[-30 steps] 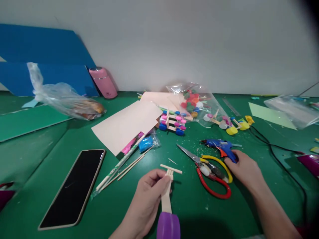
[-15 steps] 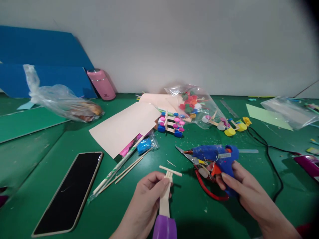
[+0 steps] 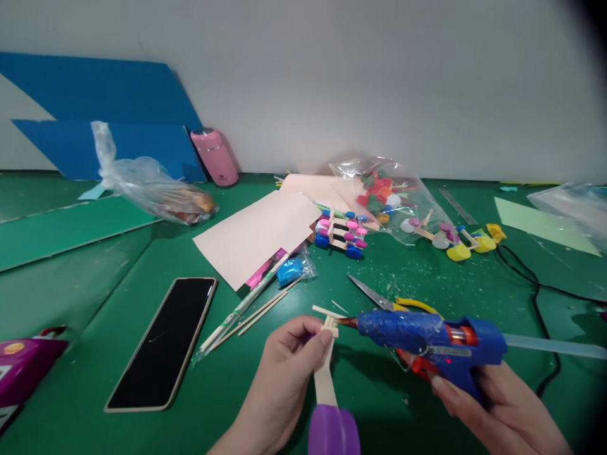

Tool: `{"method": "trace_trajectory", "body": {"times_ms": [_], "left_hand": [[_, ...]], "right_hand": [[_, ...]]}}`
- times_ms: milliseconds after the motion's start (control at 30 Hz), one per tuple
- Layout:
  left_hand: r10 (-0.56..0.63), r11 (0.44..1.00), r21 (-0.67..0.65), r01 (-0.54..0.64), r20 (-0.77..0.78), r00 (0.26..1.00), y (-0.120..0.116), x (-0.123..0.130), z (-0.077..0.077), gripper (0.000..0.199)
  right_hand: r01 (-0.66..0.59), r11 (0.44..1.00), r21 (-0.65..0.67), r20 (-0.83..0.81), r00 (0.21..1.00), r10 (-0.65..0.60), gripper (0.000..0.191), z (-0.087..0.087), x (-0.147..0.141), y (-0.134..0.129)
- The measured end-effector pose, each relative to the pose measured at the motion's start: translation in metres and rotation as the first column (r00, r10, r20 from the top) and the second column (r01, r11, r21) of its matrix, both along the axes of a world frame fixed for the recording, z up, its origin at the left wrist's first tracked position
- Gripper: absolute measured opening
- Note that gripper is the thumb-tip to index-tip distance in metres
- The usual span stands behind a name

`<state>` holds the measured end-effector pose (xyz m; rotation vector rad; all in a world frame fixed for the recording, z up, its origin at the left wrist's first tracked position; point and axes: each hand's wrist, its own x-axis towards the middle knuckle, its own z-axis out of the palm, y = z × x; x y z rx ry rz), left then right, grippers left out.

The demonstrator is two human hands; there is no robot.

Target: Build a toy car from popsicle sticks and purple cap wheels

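Observation:
My left hand (image 3: 291,373) pinches a pale wooden piece (image 3: 325,379) with a short crossbar stick at its top. A purple rounded part (image 3: 334,431) sits at the lower end of that piece. My right hand (image 3: 497,404) is wrapped round the handle of a blue glue gun (image 3: 427,338), its thumb near the trigger. The gun's copper-coloured nozzle points left and is at the crossbar, beside my left fingertips. A clear glue stick (image 3: 554,346) sticks out of the gun's back. Scissors (image 3: 372,294) and yellow-handled pliers lie partly behind the gun.
A phone (image 3: 161,344) lies at the left, near thin wooden sticks (image 3: 260,314). Pale paper (image 3: 256,237), a small colourful wheeled model (image 3: 339,234) and a plastic bag (image 3: 393,196) are farther back. A pink bottle (image 3: 215,158) leans by blue boards (image 3: 142,148). A black cord (image 3: 537,303) runs at right.
The glue gun has moved left and nearer, its nozzle now at the wooden crossbar. My left hand keeps its hold. The view has shifted left.

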<state>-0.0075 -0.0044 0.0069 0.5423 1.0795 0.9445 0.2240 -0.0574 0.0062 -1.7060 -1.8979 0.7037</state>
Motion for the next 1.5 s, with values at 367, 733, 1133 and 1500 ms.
{"method": "trace_trajectory", "body": {"times_ms": [367, 733, 1133, 1500], "left_hand": [[-0.003, 0.999, 0.053, 0.004, -0.03, 1.0, 0.002, 0.001, 0.0, 0.012], [-0.005, 0.999, 0.05, 0.006, -0.03, 1.0, -0.002, 0.001, -0.002, 0.012], [0.011, 1.0, 0.007, -0.011, -0.021, 1.0, 0.0, 0.001, 0.002, 0.012], [0.008, 1.0, -0.001, -0.008, -0.026, 1.0, -0.002, 0.0, 0.0, 0.014]], "right_hand": [[0.009, 0.999, 0.041, 0.042, 0.999, -0.011, 0.028, 0.003, -0.005, 0.003], [0.029, 0.999, 0.041, 0.005, 1.0, -0.029, 0.031, 0.001, -0.004, 0.003], [0.114, 0.993, -0.016, -0.011, 0.993, -0.114, 0.03, 0.008, -0.011, -0.003], [0.152, 0.988, 0.03, -0.025, 0.988, -0.151, 0.026, 0.009, -0.012, -0.001]]}}
